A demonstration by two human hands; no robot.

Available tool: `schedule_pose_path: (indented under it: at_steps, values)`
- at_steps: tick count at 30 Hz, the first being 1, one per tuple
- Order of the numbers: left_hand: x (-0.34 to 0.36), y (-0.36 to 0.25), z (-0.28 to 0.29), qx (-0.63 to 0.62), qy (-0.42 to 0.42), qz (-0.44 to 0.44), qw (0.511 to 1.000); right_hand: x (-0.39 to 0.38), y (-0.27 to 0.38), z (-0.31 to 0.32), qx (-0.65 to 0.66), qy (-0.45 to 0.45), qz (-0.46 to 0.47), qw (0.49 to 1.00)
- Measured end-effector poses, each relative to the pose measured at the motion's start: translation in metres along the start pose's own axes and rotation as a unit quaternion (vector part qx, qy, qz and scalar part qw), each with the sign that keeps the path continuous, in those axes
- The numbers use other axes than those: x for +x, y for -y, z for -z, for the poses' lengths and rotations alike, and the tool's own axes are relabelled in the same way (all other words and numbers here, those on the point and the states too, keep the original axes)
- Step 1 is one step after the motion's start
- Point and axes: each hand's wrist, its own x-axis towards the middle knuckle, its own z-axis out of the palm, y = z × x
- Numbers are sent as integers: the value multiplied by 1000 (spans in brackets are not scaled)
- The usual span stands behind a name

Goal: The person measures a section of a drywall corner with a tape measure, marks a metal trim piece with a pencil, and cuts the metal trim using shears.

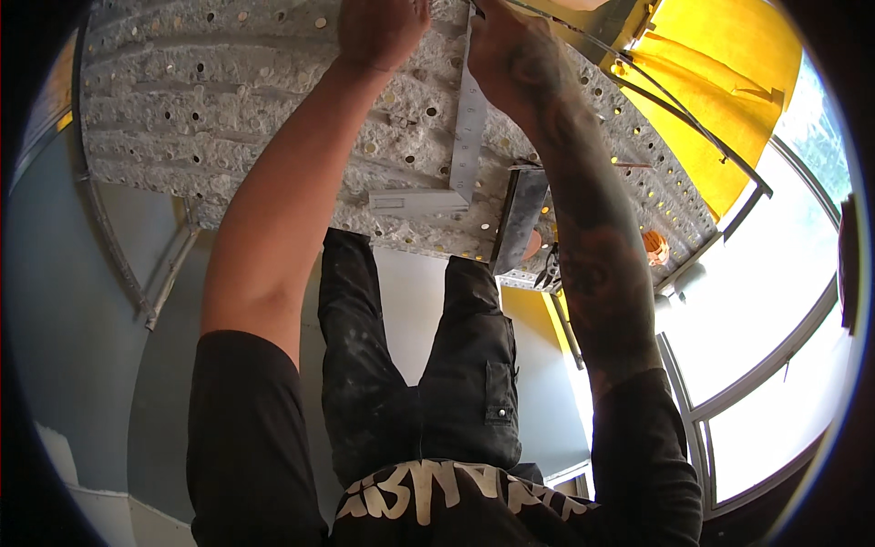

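Pointing toward me from between my left hand [383, 35] and right hand [503, 53], the metal square [466, 137] lies; their grip I can't tell.

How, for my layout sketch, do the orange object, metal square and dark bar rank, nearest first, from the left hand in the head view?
1. Metal square, right of the left hand.
2. Dark bar, right of the square.
3. Orange object, farthest right.
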Motion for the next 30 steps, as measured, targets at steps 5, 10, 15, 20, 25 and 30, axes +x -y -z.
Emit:
schedule_pose_path:
  at_steps: [5,10,15,20,25,30]
  values:
    - [-6,2,2,47,26,5,999,0,11,11,-56,61,-45,996]
    - [-3,0,4,22,16,-6,1000,-6,20,10,-26,95,-125,987]
    - [-7,1,0,12,13,-6,1000,-5,8,-9,-17,72,-96,993]
    - [-7,2,2,12,36,3,999,-1,8,-10,-14,86,-107,990]
    - [-7,4,0,1,9,-4,1000,0,2,-15,-29,50,-84,995]
    - [-2,-3,-1,-14,43,41,998,-8,3,-4,-3,62,-66,996]
